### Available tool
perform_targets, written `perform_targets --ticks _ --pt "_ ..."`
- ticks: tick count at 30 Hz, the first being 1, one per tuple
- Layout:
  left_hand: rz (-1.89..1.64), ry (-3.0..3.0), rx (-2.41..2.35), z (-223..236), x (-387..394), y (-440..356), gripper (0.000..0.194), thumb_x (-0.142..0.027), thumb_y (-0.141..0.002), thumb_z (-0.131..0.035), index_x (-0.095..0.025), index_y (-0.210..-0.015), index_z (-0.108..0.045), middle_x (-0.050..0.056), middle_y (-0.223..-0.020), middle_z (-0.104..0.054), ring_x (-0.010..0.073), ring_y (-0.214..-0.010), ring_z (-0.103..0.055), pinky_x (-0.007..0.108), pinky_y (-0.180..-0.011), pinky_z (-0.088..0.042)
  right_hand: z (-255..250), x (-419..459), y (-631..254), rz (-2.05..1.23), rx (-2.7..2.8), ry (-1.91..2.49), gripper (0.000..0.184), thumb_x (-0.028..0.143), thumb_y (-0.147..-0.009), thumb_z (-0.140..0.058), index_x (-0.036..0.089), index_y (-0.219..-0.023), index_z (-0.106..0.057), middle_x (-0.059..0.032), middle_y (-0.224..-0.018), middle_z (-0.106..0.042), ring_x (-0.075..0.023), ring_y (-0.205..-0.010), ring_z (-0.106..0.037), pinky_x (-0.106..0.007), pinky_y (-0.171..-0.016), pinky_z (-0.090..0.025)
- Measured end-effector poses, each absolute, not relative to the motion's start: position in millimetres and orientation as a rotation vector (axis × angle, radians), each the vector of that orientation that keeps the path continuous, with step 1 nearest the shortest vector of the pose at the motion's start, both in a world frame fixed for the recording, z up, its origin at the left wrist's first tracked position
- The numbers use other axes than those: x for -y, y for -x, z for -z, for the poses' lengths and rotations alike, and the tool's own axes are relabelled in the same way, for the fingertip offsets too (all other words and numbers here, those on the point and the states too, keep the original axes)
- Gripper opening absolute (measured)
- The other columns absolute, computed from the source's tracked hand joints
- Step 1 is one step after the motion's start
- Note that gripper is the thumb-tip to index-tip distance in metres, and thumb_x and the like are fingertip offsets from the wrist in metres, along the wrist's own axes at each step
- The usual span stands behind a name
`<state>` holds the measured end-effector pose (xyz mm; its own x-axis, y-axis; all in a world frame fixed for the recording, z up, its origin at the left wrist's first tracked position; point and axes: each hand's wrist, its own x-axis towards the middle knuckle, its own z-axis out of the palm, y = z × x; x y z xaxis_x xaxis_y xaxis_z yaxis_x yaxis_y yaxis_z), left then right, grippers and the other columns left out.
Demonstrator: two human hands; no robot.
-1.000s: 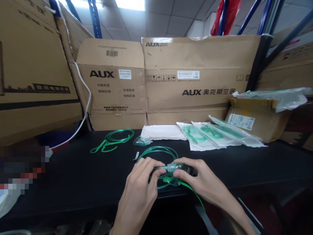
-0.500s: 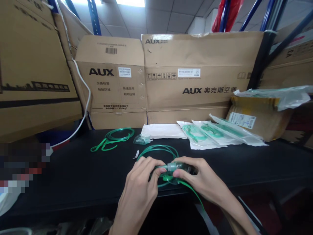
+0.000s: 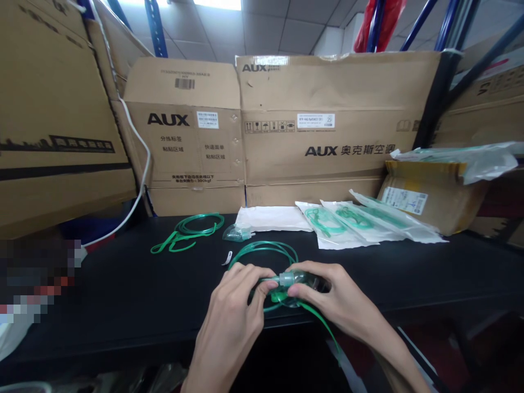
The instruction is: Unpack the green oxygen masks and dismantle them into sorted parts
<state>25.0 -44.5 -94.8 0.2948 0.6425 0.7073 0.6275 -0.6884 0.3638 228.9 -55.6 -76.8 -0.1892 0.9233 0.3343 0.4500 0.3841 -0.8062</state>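
Observation:
Near the front edge of the black table, my left hand [image 3: 241, 300] pinches the end of a green tube [image 3: 266, 244] between thumb and fingers. My right hand [image 3: 327, 284] grips a clear oxygen mask [image 3: 290, 302], partly hidden by the fingers. Between the two hands, the tube end meets the mask's pale green connector [image 3: 286, 279]; whether it is fully seated I cannot tell. The rest of the tube lies coiled behind and under my hands. A bright green strap [image 3: 323, 322] trails from the mask over the table's front edge.
Further back on the black table [image 3: 135, 289] lie another coiled tube [image 3: 200, 222] with a green strap, a clear mask [image 3: 238, 233], a small white strip [image 3: 227, 258] and a white pouch [image 3: 272, 219]. Several packed sets [image 3: 327, 221] lie by an open carton [image 3: 426, 188]. Large cardboard boxes [image 3: 335, 131] stand behind.
Both hands keep their grip on the tube and the mask, almost unmoved. The whole view has shifted very slightly.

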Motion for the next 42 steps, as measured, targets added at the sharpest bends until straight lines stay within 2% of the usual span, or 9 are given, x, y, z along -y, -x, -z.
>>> perform_targets --ticks 4,10,18,25,31,42 --pt "-1.305 -2.491 -1.282 96.3 44.5 -22.4 0.015 -0.025 -0.103 -0.051 -0.025 -0.097 -0.064 0.001 -0.096 -0.072 0.0225 -0.090 -0.063 0.041 -0.089 -0.047 78.6 53.9 -229.5 -0.688 1.811 1.182 0.025 0.043 -0.086 -0.076 0.026 -0.104 -0.077 0.0006 -0.101 -0.079 -0.0212 -0.094 -0.070 -0.030 -0.085 -0.050" --pt "-1.220 -2.433 -1.300 93.7 45.1 -20.0 0.015 -0.030 -0.102 -0.053 -0.028 -0.097 -0.067 -0.001 -0.094 -0.071 0.0232 -0.089 -0.063 0.039 -0.083 -0.049 82.5 52.6 -231.7 -0.654 1.834 1.153 0.026 0.042 -0.085 -0.078 0.030 -0.108 -0.077 0.0019 -0.105 -0.077 -0.0213 -0.100 -0.069 -0.032 -0.092 -0.049" --pt "-1.147 -2.367 -1.315 88.5 47.8 -20.0 0.024 -0.033 -0.103 -0.049 -0.027 -0.089 -0.067 -0.002 -0.090 -0.071 0.0228 -0.086 -0.065 0.040 -0.085 -0.048 85.0 53.9 -232.7 -0.633 1.800 1.096 0.028 0.036 -0.082 -0.082 0.031 -0.110 -0.077 0.0017 -0.103 -0.076 -0.0202 -0.099 -0.069 -0.032 -0.090 -0.050" --pt "-1.132 -2.384 -1.267 87.0 50.5 -20.4 0.019 -0.029 -0.102 -0.049 -0.028 -0.090 -0.064 -0.003 -0.088 -0.068 0.0212 -0.083 -0.065 0.041 -0.094 -0.046 84.4 51.9 -233.2 -0.618 1.815 1.020 0.032 0.034 -0.079 -0.085 0.029 -0.110 -0.078 -0.0009 -0.105 -0.077 -0.0216 -0.099 -0.069 -0.033 -0.090 -0.052" --pt "-1.182 -2.425 -1.231 87.8 51.4 -20.6 0.022 -0.024 -0.103 -0.045 -0.026 -0.088 -0.061 -0.001 -0.088 -0.068 0.0217 -0.085 -0.063 0.036 -0.084 -0.047 86.8 50.9 -231.4 -0.621 1.818 1.031 0.029 0.036 -0.078 -0.085 0.029 -0.106 -0.080 -0.0010 -0.102 -0.078 -0.0219 -0.095 -0.070 -0.033 -0.088 -0.053" --pt "-1.190 -2.471 -1.196 90.8 50.7 -22.3 0.020 -0.019 -0.105 -0.042 -0.024 -0.091 -0.056 0.000 -0.091 -0.062 0.0207 -0.086 -0.058 0.036 -0.083 -0.043 81.0 53.6 -230.1 -0.677 1.851 1.078 0.020 0.038 -0.082 -0.082 0.030 -0.100 -0.081 0.0009 -0.097 -0.077 -0.0208 -0.091 -0.070 -0.031 -0.084 -0.051"
